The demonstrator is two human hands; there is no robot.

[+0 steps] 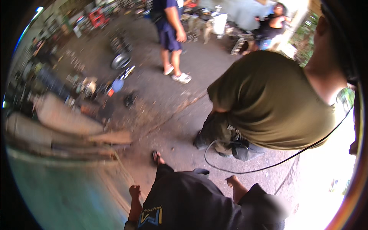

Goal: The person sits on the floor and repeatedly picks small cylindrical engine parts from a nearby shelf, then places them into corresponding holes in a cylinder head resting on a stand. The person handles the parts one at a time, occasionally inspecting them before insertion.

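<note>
My left hand (135, 191) hangs low at the left of my dark shirt (188, 203), closed in a loose fist with nothing visible in it. It is nearest to the edge of a worn greenish surface (61, 188). My right hand (232, 181) is out at my right side, over the floor, touching nothing that I can see. Its fingers are small and blurred, so their pose is unclear. A thin black cable (253, 172) loops just beyond the right hand. One sandalled foot (156, 157) shows ahead of me.
Close at the right, a person in an olive shirt (272, 103) bends forward. Another in dark blue shorts (169, 40) stands farther off; a third person (274, 23) is at the back right. Rusty cylinders (67, 115) lie at the left. A black ring (121, 61) and scattered parts cover the floor.
</note>
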